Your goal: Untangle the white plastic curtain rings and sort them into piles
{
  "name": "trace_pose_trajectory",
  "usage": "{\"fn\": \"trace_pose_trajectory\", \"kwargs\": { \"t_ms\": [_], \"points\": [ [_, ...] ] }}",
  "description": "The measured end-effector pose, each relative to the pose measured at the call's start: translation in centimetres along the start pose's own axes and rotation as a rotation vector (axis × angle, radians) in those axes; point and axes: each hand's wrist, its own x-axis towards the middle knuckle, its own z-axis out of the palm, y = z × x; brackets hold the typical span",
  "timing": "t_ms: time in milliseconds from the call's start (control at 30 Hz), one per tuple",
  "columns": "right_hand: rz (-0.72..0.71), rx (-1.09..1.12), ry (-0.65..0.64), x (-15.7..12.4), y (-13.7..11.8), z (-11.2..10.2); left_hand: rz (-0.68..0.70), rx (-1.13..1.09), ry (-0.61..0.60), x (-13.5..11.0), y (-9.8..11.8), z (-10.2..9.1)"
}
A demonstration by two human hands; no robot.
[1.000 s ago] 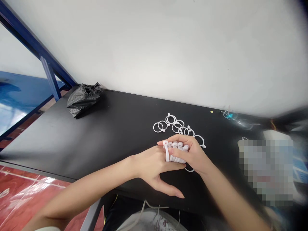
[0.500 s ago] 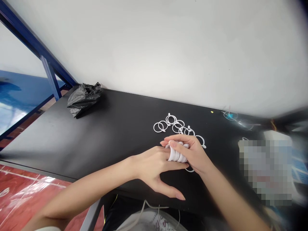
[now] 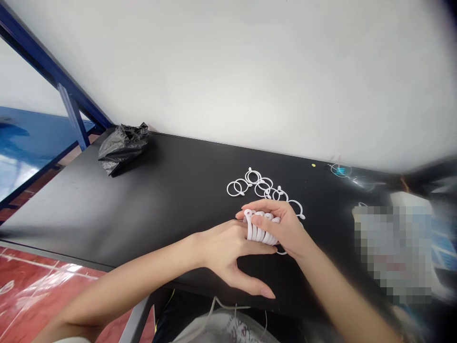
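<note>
Several white plastic rings [image 3: 260, 229] are stacked on the fingers of my left hand [image 3: 228, 250], whose thumb points out to the right. My right hand [image 3: 283, 227] is curled over that stack, fingers closed on the rings from above. Both hands rest on the black table [image 3: 150, 200] near its front edge. A loose cluster of the same white rings [image 3: 257, 185] lies on the table just behind the hands, with one more ring [image 3: 298, 207] at the right of my right hand.
A crumpled black plastic bag [image 3: 123, 145] sits at the table's back left corner by the white wall. A blue metal frame [image 3: 67, 102] stands at the left. A blurred patch [image 3: 392, 252] covers the right side.
My right fingers have shifted slightly along the ring stack on my left fingers, covering it and then uncovering its left end. The hands stay in the same spot.
</note>
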Motion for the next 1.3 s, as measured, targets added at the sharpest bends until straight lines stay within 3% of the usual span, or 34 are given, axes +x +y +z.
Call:
{"fn": "trace_pose_trajectory", "kwargs": {
  "t_ms": [133,233,367,533,800,1000,1133,1300],
  "points": [
    [-0.009,-0.064,0.058,0.1,0.2,0.0,-0.058,-0.021,-0.049,-0.1,0.2,-0.2],
    [-0.026,-0.079,0.008,0.1,0.2,0.0,-0.075,-0.088,-0.057,0.0,0.4,-0.6],
    [-0.04,-0.091,-0.031,0.1,0.1,0.1,-0.03,-0.208,0.014,0.3,0.4,-0.9],
    [0.002,-0.009,0.01,0.1,0.1,0.2,0.034,-0.264,0.118,0.7,0.5,-1.0],
    [-0.044,-0.087,0.108,0.2,0.9,0.9,-0.238,-0.454,0.155,1.0,0.9,-0.8],
    [0.067,0.07,0.025,0.4,0.8,0.0,-0.435,-0.655,0.23,1.2,0.6,-1.9],
    [0.061,-0.108,0.042,0.4,0.9,-0.6,-0.444,-0.679,0.315,1.0,0.2,-2.8],
    [-0.038,-0.224,0.041,0.2,1.0,0.1,-0.423,-0.579,0.317,0.9,0.1,-2.6]
  ]
}}
